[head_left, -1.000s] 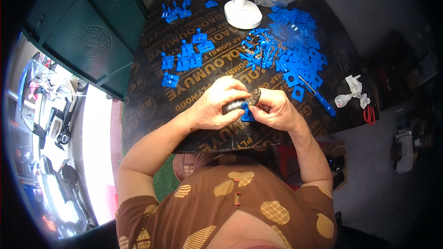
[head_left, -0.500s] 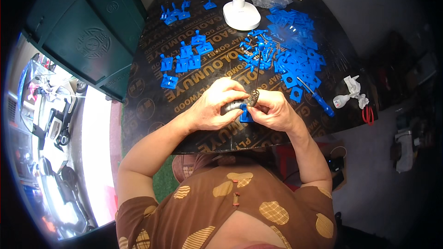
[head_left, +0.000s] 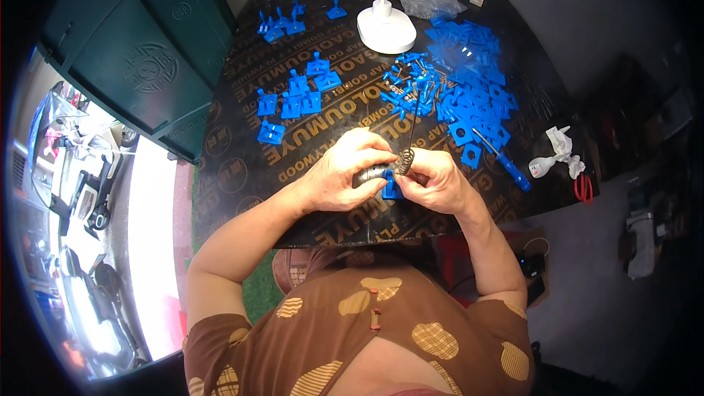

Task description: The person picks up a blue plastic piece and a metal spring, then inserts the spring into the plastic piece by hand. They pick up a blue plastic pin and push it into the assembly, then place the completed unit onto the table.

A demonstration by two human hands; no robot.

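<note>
Near the table's front edge, my left hand point(head_left: 346, 172) curls its fingers and thumb round a grey, rounded metallic object point(head_left: 370, 173), mostly hidden by the fingers. Between my hands is a small blue plastic piece point(head_left: 392, 186), its lower part showing. My right hand point(head_left: 438, 182) is closed in a pinch at the right side of this piece. Against its fingertips sits a dark coil spring point(head_left: 405, 162) with a long straight wire end pointing away from me. What exactly the right fingertips grip is hidden.
Assembled blue pieces point(head_left: 299, 95) stand in groups at left. Blue plates point(head_left: 477, 99) and small blue parts with metal pins point(head_left: 411, 81) are heaped at right. A blue-handled screwdriver point(head_left: 510, 167), white squeeze bottle point(head_left: 543, 165), red loop point(head_left: 584, 188) and white lamp point(head_left: 386, 27) are also there.
The view has shifted slightly, so the table things appear a little lower. Both hands keep nearly the same hold around the blue piece and the spring.
</note>
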